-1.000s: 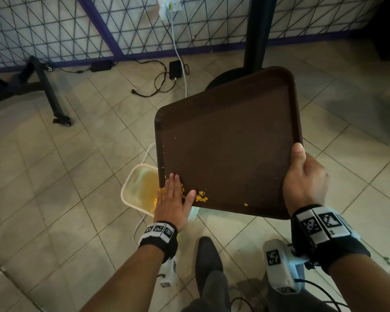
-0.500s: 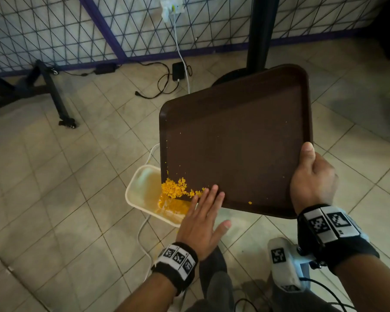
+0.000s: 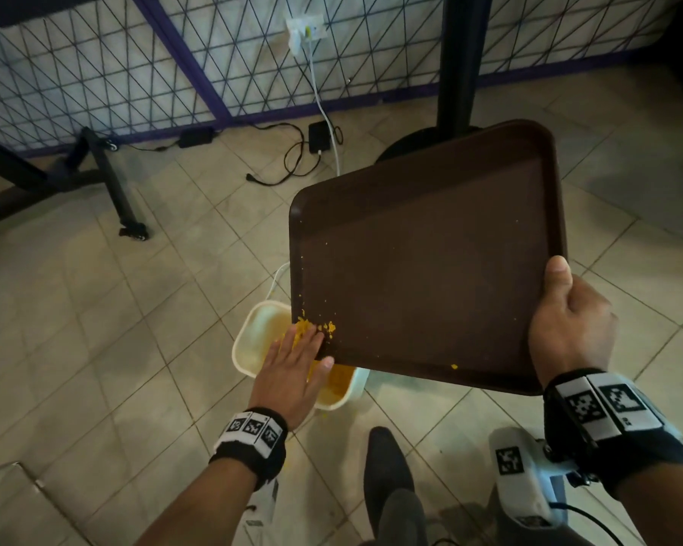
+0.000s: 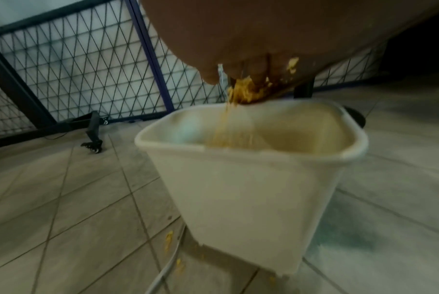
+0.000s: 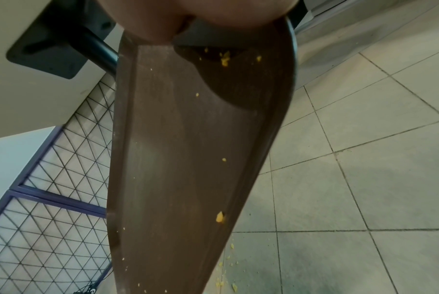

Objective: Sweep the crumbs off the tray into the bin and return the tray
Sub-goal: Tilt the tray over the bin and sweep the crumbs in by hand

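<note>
A dark brown tray (image 3: 430, 262) is held tilted above a cream bin (image 3: 253, 340) on the tiled floor. My right hand (image 3: 564, 325) grips the tray's near right edge, thumb on top. My left hand (image 3: 292, 360) lies flat with straight fingers on the tray's lower left corner, against a heap of yellow crumbs (image 3: 312, 329). In the left wrist view crumbs (image 4: 236, 119) stream from under the fingers into the bin (image 4: 251, 179). A few loose crumbs (image 5: 220, 216) stay scattered on the tray (image 5: 178, 159).
A black table post (image 3: 460, 61) and its round base stand behind the tray. Cables and a power adapter (image 3: 318, 137) lie by the mesh wall panel. A wheeled black stand leg (image 3: 115, 191) is at left. Spilled crumbs (image 4: 169, 238) lie on the floor by the bin.
My left hand has swept leftward along the tray's lower edge, pushing the crumb heap to the corner, where it now falls into the bin. The tray has shifted slightly right.
</note>
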Available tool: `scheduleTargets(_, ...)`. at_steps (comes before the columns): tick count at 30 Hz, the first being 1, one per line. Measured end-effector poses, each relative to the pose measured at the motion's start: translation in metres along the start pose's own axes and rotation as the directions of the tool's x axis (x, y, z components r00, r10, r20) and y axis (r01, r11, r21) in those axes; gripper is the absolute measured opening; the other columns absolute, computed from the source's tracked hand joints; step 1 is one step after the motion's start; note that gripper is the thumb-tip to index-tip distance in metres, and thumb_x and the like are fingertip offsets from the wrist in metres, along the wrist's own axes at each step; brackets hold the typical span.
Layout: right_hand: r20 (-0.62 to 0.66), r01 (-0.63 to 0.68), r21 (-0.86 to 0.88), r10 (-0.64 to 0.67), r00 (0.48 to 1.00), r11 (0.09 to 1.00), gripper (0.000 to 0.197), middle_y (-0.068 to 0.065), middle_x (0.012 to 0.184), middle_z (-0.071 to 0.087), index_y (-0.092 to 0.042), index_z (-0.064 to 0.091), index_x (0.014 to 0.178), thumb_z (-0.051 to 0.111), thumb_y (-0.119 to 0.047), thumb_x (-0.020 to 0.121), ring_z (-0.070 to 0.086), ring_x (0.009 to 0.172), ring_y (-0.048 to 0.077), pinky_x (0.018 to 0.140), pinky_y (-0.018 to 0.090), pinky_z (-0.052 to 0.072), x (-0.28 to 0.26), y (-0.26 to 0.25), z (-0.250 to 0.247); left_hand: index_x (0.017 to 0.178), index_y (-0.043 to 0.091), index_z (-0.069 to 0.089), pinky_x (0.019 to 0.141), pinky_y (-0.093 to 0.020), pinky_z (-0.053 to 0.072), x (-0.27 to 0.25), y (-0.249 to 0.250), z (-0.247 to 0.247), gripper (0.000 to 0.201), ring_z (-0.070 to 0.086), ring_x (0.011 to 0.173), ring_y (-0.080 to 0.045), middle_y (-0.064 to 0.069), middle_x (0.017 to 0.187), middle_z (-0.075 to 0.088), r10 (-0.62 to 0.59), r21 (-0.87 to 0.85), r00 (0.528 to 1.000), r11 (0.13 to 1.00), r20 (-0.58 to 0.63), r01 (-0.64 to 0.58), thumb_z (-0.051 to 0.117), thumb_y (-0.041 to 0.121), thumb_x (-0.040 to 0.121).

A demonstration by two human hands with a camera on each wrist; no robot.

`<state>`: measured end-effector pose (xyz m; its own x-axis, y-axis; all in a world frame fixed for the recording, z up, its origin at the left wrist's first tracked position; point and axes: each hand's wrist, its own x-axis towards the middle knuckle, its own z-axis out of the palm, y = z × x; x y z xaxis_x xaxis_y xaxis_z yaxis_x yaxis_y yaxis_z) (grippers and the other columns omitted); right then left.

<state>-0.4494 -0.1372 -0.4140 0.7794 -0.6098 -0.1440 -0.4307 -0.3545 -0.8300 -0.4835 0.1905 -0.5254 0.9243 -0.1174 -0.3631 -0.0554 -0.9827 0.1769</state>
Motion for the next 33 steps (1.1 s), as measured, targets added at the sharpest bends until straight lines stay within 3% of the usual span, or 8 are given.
scheduleTargets(3,0.001,-0.003,0.003,0.003,1.000,1.000,0.052,0.012,0.079,0.057,-0.006,0.061,0.089,0.029,-0.046,0.099,0.050,0.075,0.029,0.066,0.034,0.034,0.001,0.001,0.000,0.146,0.030,0.042,0.115,-0.040,0.022,0.020,0.013,-0.036,0.056,0.026,0.145,-0.013,0.007,0.154,0.039,-0.014,-0.085,0.974,0.996,-0.228,-0.005,0.019,0.055,0.102)
scheduleTargets(6,0.010,0.009,-0.007,-0.008,1.000,1.000,0.052,0.012,0.080,0.058,-0.007,0.061,0.091,0.029,-0.047,0.099,0.051,0.075,0.029,0.067,0.034,0.035,-0.001,0.001,0.000,0.148,0.028,0.040,0.114,-0.039,0.025,0.060,0.019,-0.066,0.052,0.027,0.146,-0.016,0.005,0.156,0.036,-0.029,-0.110,0.938,0.994,-0.346,-0.010,0.024,0.051,0.104)
scheduleTargets(10,0.035,0.026,-0.023,-0.025,0.999,0.999,0.051,0.011,0.077,0.057,-0.007,0.060,0.087,0.029,-0.047,0.099,0.051,0.074,0.029,0.066,0.034,0.035,-0.002,0.000,0.000,0.156,0.021,0.016,0.121,-0.041,0.011,0.122,0.016,-0.085,0.060,0.005,0.151,-0.018,0.001,0.165,0.010,-0.084,-0.054,0.969,0.996,-0.231,0.073,0.019,0.050,0.103)
scheduleTargets(14,0.052,0.028,-0.016,-0.028,0.998,0.999,0.052,0.009,0.072,0.056,-0.007,0.059,0.084,0.030,-0.047,0.099,0.050,0.072,0.030,0.065,0.035,0.037,-0.002,0.000,0.001,0.157,0.017,0.009,0.121,-0.047,0.011,0.141,0.002,-0.083,0.065,0.002,0.151,-0.021,-0.004,0.165,0.006,-0.134,-0.020,0.976,0.991,-0.172,0.133,0.015,0.051,0.102)
scheduleTargets(18,0.070,-0.006,0.012,0.005,0.998,1.000,0.050,0.000,0.066,0.051,-0.008,0.056,0.078,0.031,-0.047,0.099,0.050,0.071,0.028,0.064,0.033,0.035,-0.001,0.003,0.002,0.157,0.021,-0.001,0.121,-0.045,0.003,0.102,-0.003,-0.054,0.074,-0.003,0.151,-0.017,0.002,0.165,-0.003,-0.181,-0.014,0.980,0.984,-0.084,0.180,0.002,0.063,0.097)
scheduleTargets(27,0.030,0.007,-0.028,-0.007,1.000,1.000,0.050,0.011,0.076,0.056,-0.010,0.057,0.081,0.030,-0.049,0.098,0.051,0.074,0.031,0.066,0.036,0.037,-0.003,0.000,0.003,0.156,0.022,-0.002,0.122,-0.042,0.003,0.003,0.008,0.028,0.081,-0.003,0.150,-0.015,0.001,0.165,-0.002,-0.150,-0.082,0.984,0.984,0.101,0.158,-0.001,0.070,0.091)
scheduleTargets(30,0.024,0.018,-0.045,-0.017,1.000,0.999,0.049,0.011,0.076,0.055,-0.011,0.057,0.083,0.029,-0.047,0.099,0.050,0.073,0.030,0.065,0.034,0.033,-0.003,0.000,0.002,0.157,0.021,0.009,0.122,-0.039,0.004,-0.008,0.002,0.035,0.078,0.003,0.150,-0.013,0.001,0.165,0.009,-0.095,-0.061,0.988,0.993,0.124,0.103,0.002,0.066,0.094)
scheduleTargets(33,0.015,0.029,-0.053,-0.028,1.000,0.998,0.049,0.012,0.077,0.055,-0.011,0.056,0.081,0.029,-0.047,0.099,0.050,0.074,0.031,0.066,0.034,0.034,-0.003,0.002,0.002,0.147,0.023,0.038,0.115,-0.039,0.027,-0.010,-0.003,0.022,0.068,0.036,0.139,-0.019,0.000,0.152,0.041,-0.057,-0.107,0.998,0.993,0.006,0.058,0.012,0.062,0.098)
